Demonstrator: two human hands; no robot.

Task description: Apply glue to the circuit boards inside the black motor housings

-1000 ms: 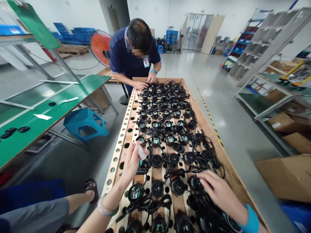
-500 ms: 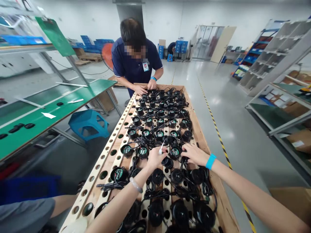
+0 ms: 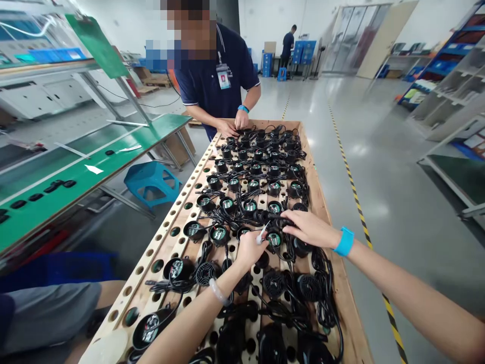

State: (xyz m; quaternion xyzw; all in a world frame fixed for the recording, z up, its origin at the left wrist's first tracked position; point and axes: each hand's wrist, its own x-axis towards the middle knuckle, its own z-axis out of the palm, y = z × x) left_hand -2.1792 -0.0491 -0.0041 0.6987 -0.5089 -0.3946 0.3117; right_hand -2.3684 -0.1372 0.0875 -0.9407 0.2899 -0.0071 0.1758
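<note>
Head view: left hand (image 3: 248,248) pinches a small white bottle (image 3: 261,234), fingers closed round its lower end; nozzle end points up and to the right, long axis tilted, aimed toward the unit (image 3: 273,238) w/ green label just beside it. Grip is low on the bottle, presumably so the tip stays free over the unit's open face. Right hand (image 3: 308,228), blue wristband (image 3: 344,241) on the wrist, lies flat and narrow, fingers extended leftward onto black cables (image 3: 278,221) just above the same unit; looks like it is steadying or clearing cable, but whether anything is actually gripped cannot be told. Units sit face-up in holes of a wooden rack (image 3: 178,222), rows running away from the camera, cords tangled between them; nearer rows show black grilles instead of labels. At the far end a co-worker (image 3: 215,76) in a dark polo has both hands on the rack edge. Green bench (image 3: 76,177) and blue stool (image 3: 151,179) stand off to the left.
</note>
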